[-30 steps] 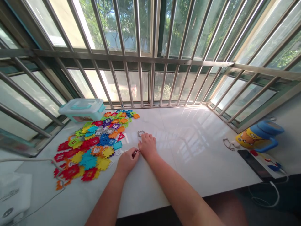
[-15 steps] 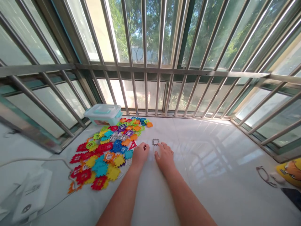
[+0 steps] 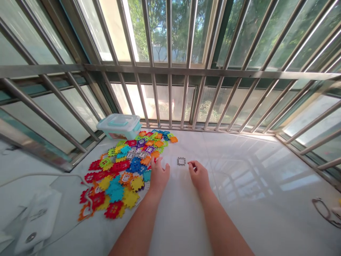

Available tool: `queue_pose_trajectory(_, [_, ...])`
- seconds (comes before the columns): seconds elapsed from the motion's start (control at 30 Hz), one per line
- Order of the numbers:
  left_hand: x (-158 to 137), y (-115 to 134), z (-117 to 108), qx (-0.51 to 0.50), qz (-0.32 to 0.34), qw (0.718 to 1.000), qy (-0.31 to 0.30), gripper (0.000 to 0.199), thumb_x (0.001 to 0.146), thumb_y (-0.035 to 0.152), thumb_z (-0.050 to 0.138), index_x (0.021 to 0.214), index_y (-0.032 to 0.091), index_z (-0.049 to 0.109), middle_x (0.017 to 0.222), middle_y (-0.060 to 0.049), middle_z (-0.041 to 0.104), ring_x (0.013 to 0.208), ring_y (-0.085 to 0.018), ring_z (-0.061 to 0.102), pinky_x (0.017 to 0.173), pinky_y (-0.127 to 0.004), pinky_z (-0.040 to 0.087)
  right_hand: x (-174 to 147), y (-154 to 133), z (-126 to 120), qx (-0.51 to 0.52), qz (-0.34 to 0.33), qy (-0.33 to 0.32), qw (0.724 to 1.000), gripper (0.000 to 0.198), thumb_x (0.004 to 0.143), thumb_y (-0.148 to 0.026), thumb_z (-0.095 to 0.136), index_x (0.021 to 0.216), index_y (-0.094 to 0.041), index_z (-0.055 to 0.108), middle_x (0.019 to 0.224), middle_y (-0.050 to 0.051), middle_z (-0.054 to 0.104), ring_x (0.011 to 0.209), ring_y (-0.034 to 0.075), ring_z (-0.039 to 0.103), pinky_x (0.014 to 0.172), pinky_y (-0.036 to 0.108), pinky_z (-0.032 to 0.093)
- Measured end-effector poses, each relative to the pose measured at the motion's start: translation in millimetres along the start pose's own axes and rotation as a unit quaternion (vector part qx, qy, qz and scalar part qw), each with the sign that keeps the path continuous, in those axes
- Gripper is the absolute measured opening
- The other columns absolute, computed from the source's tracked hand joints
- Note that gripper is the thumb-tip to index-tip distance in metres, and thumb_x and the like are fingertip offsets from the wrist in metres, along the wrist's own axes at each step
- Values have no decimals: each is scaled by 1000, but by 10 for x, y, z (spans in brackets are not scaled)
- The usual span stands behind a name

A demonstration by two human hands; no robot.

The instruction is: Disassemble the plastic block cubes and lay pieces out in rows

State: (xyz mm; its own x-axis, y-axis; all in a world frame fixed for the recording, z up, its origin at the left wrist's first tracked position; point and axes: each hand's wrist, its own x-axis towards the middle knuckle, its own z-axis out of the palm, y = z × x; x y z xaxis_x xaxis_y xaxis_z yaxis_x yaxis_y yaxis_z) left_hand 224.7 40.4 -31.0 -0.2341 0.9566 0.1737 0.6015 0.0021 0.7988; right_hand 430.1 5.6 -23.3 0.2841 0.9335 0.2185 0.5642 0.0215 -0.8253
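Observation:
A small grey square building tile (image 3: 181,161) with toothed edges and a window-like centre lies flat on the white surface between my hands. My left hand (image 3: 159,175) is open, thumb apart from the fingers, its fingertips over the right edge of the heap of colourful interlocking tiles (image 3: 115,188). They partly cover a red piece there. Just right of the grey tile, without touching it, my right hand (image 3: 199,175) has its fingers curled in and pressed together. Whether anything small is pinched in them is hidden.
A lidded clear and turquoise box (image 3: 119,126) stands behind the heap by the metal bars. At left lies a white power strip (image 3: 39,217) with a cable (image 3: 53,175) running to the tiles. Glasses (image 3: 322,209) rest at far right.
My left hand has opened from a closed shape and reached toward the heap. My right hand has drawn away rightward from the grey tile and curled. The view has shifted slightly.

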Motion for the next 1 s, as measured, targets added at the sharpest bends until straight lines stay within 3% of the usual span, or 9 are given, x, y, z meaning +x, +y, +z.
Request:
queue_pose_trajectory(0.13, [56,-18,-31,17,-23,999,-18,53,95,36,64,145,20,62,175,-20,29,121,-30,70,108,-45,55,1,-25,-20,25,35,-2,999,41,98,-56,54,103,-24,77,80,2,74,60,18,58,63,30,45])
queue_pose_trajectory(0.27, [123,-45,-62,30,-19,999,-33,54,93,35,65,145,20,63,171,-18,40,139,-35,60,115,-45,50,-8,-37,-10,18,35,-11,999,38,98,-55,54,103,-25,77,81,2,75,62,18,59,64,30,45])
queue_pose_trajectory(0.5, [145,-92,-15,62,9,998,-25,50,95,34,61,142,18,65,169,-17,44,152,-35,49,123,-45,44,-26,-57,12,-10,16,-33,999,33,97,-50,54,101,-26,77,90,2,78,64,17,60,68,31,46])
queue_pose_trajectory(0.6, [148,-83,-2,88,12,996,-11,48,96,32,59,141,17,66,172,-18,39,157,-34,42,125,-47,43,-27,-65,14,-14,16,-33,999,32,97,-49,54,101,-26,77,91,2,78,65,17,61,69,31,46])
queue_pose_trajectory(0.7, [149,-47,-12,117,1,993,-12,48,98,31,57,141,13,66,174,-20,35,155,-35,45,123,-48,46,-29,-73,13,-16,16,-30,999,32,97,-48,54,102,-26,77,91,2,78,66,18,62,69,31,46])
queue_pose_trajectory(1.0, [116,70,-56,169,-4,985,-33,55,99,29,55,153,14,57,168,-21,44,141,-35,60,114,-46,54,-33,-79,11,-16,20,-35,999,32,97,-49,53,101,-27,76,90,2,78,66,18,62,69,31,46])
